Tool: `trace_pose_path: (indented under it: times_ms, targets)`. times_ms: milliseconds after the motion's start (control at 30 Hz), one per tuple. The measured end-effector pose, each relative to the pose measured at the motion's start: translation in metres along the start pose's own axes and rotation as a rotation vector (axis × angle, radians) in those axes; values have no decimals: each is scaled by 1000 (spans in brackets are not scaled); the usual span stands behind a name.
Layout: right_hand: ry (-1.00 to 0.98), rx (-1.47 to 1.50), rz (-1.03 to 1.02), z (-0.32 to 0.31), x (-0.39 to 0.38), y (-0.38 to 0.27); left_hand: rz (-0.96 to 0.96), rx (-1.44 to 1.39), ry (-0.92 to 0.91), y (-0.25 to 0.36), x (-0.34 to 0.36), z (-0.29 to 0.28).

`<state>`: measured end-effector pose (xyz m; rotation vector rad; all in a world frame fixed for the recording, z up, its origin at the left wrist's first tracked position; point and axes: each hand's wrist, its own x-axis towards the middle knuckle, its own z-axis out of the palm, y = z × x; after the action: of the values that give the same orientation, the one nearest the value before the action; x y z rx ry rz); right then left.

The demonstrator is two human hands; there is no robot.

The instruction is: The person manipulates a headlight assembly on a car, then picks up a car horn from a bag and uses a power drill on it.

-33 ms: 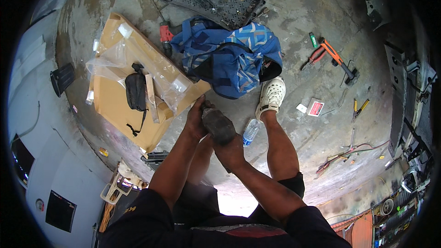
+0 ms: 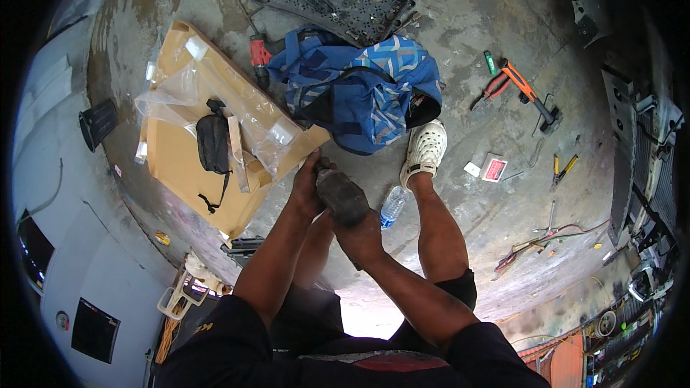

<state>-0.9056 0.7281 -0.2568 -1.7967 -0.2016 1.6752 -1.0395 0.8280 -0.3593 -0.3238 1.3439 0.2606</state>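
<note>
In front of my knees I hold a dark grey impact wrench (image 2: 342,197) with a bulky rounded body, its narrow nose tilted up and to the left. My left hand (image 2: 307,184) is closed round the nose end. My right hand (image 2: 359,236) wraps the tool from below and behind; the grip itself is hidden by the body and the fingers. Just beyond my hands lies a blue patterned bag (image 2: 374,93), its mouth partly open on the right. A flattened piece of cardboard (image 2: 180,165) reaches close to my left hand. A clear plastic bottle (image 2: 393,206) lies by my right leg.
A black tray (image 2: 309,3) with small metal parts sits at the far side. A red-and-black drill (image 2: 259,57) stands near the bag. An orange hammer (image 2: 528,90), red pliers (image 2: 496,86) and yellow-handled pliers (image 2: 565,169) lie to the right. A black pouch (image 2: 213,142) rests on the cardboard.
</note>
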Motion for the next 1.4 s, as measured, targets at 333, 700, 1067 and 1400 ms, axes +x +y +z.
trace_pose_path:
  times_ms: [333, 700, 1067, 1400]
  targets:
    - [-14, 21, 35, -4, -4, -7, 65, 37, 110, -1, 1, 11]
    - [68, 104, 2, -3, 0, -9, 179, 193, 282, 3, 18, 46]
    - [-86, 145, -210, -11, -23, -20, 231, 131, 196, 140, 15, -22]
    - [-21, -101, -238, -1, -11, 5, 46, 111, -244, 112, 0, 9]
